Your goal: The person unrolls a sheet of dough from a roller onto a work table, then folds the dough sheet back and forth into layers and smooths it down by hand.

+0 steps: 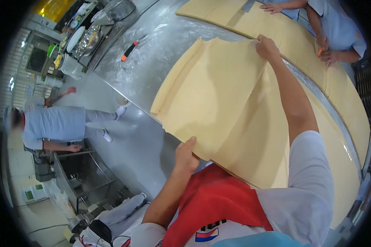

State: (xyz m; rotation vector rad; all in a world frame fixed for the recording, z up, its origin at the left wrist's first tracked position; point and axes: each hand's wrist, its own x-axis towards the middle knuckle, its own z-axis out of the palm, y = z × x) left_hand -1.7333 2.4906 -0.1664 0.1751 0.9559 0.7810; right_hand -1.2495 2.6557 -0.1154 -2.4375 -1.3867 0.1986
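Observation:
A wide, thin, pale yellow sheet is held up over the metal table, its left edge curled and a fold running across its right part. My left hand grips its near edge, thumb on top and fingers hidden beneath. At the far edge, my right hand is closed on the sheet's corner. More pale yellow sheet lies to the right, partly behind my right arm.
An orange-and-black tool lies on the plastic-covered table. Long yellow slabs line the far side, where co-workers' hands show. Another person walks at the left, near a metal cart.

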